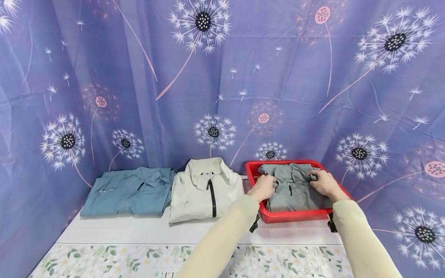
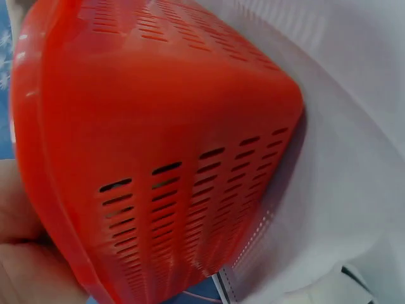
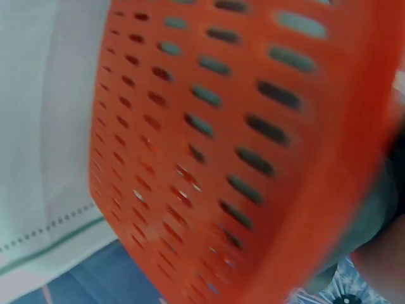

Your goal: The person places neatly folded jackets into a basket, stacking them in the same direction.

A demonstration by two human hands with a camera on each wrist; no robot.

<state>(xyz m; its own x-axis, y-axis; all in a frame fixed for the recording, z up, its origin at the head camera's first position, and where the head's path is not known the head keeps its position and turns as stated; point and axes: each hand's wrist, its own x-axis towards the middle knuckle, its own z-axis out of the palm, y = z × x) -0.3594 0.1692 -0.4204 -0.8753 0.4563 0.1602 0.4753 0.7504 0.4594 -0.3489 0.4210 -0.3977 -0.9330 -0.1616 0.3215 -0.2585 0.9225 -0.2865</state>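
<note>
A folded grey zip jacket (image 1: 290,197) lies in a red plastic basket (image 1: 295,216) on the right of the table. My left hand (image 1: 263,187) reaches over the basket's left side, fingers curled on the jacket's left edge. On the opposite edge, my right hand (image 1: 325,184) pinches the grey cloth near the collar. In the left wrist view, the slotted basket wall (image 2: 164,126) fills most of the picture, with part of the left hand (image 2: 28,247) behind the rim. The right wrist view shows grey fabric (image 3: 364,218) beside the right hand (image 3: 383,256); most fingers are hidden there.
Left of the basket lies a folded cream jacket (image 1: 194,200) with a black zip. Farther left is a folded blue garment (image 1: 128,193). A floral cloth (image 1: 139,262) covers the table's front, and a purple dandelion curtain (image 1: 229,77) hangs behind.
</note>
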